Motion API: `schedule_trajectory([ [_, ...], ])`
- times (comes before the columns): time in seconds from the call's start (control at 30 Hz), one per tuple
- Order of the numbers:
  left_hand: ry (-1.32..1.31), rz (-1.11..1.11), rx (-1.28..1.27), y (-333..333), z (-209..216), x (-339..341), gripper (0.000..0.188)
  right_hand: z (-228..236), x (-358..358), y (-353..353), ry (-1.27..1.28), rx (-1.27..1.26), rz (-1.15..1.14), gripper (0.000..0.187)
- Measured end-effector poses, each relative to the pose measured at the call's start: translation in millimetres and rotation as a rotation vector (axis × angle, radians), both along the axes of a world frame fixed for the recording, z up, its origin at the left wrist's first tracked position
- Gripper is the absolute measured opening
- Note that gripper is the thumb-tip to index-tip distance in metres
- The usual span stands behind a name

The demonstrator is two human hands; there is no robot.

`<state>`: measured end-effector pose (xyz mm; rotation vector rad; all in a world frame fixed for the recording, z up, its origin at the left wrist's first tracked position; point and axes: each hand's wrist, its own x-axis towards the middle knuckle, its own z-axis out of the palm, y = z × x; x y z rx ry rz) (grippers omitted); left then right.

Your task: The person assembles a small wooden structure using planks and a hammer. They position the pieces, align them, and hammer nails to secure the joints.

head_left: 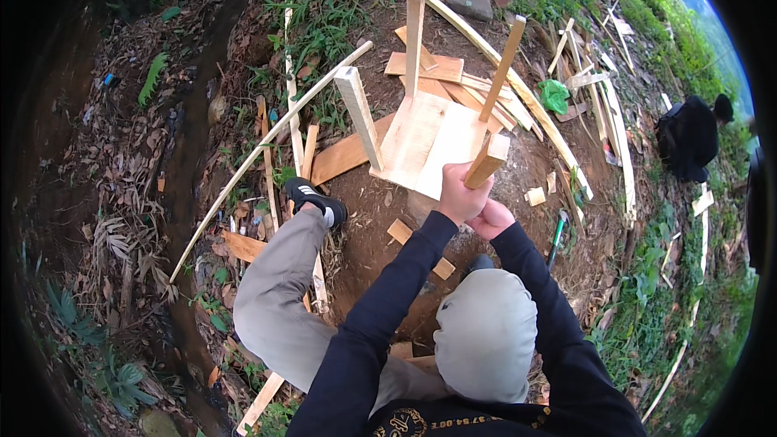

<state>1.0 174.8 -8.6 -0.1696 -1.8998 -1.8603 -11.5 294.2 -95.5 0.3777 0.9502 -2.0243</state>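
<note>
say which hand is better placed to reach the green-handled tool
Probably the right hand: it is nearer the green-handled tool, while the left hand grips a wooden leg.

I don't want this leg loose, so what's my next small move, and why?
Perhaps gently wiggle the nearest leg to check it: your left hand grips it and hides where it meets the board, with your right hand close by.

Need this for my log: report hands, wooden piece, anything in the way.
Left hand closed around near leg; right hand beside it, grip unclear. Wooden piece upturned, four legs upward. Loose planks beyond it, none seen blocking hands.
</note>
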Motion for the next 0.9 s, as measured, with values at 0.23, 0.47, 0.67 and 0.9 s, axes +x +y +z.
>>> schedule_trajectory([
  [0.23,0.03,0.025,-0.051,0.8,1.0,-3.1,0.025,10.4,4.4,-0.4,0.069,0.064,-0.05,0.029],
  [0.47,-0.029,0.012,0.004,-3.6,-10.4,-4.5,0.025,13.4,12.7,-2.1,0.1,0.047,-0.062,0.028],
  [0.67,-0.015,0.01,-0.004,-1.3,1.3,-2.3,0.026,11.5,10.6,-2.1,0.095,0.045,-0.089,0.03],
  [0.9,0.033,0.027,-0.066,3.1,17.0,-1.3,0.029,5.5,12.4,-0.5,0.096,0.036,-0.124,0.032],
])
